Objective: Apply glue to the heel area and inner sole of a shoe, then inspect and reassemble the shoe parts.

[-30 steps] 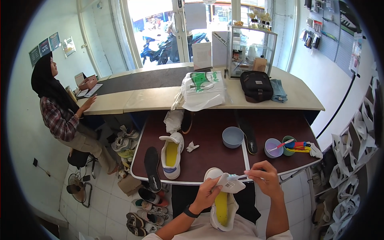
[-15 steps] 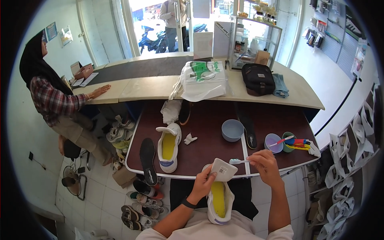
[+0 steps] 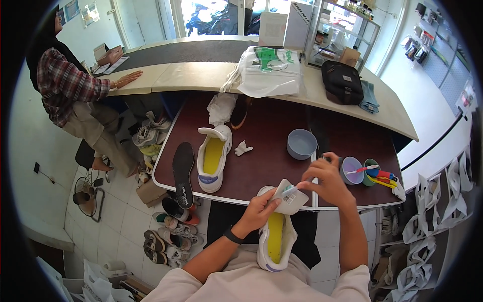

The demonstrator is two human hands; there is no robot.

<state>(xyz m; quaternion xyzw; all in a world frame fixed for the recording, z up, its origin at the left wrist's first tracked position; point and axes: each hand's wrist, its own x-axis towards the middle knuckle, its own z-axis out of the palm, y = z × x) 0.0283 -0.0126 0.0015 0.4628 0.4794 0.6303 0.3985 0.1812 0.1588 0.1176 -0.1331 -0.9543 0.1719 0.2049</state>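
Observation:
A white sneaker [image 3: 287, 245] with a yellow inside lies in my lap, heel toward me. Its padded white tongue [image 3: 294, 202], with a printed label, is pinched between thumb and fingers of my left hand [image 3: 257, 214]. Closed on a pale toothbrush [image 3: 290, 191], my right hand [image 3: 329, 182] holds the brush head against the tongue. The matching white sneaker [image 3: 213, 160] stands on the dark red table, tongue raised. Beside it rests a black insole [image 3: 184, 173], with a crumpled white tissue [image 3: 243, 148] on the other side.
A blue-grey bowl [image 3: 301, 144], a lilac cup [image 3: 351, 170] and a green cup with brushes [image 3: 371, 171] stand on the table. Behind is a counter [image 3: 191, 75] with a white bag [image 3: 271, 75] and black bag [image 3: 342, 88]. A person [image 3: 75, 85] stands at left; shoes [image 3: 173, 234] line the floor.
My right hand has brought the toothbrush left onto the tongue. The tongue in my left hand is tilted more. The whole view has shifted, so the table appears higher.

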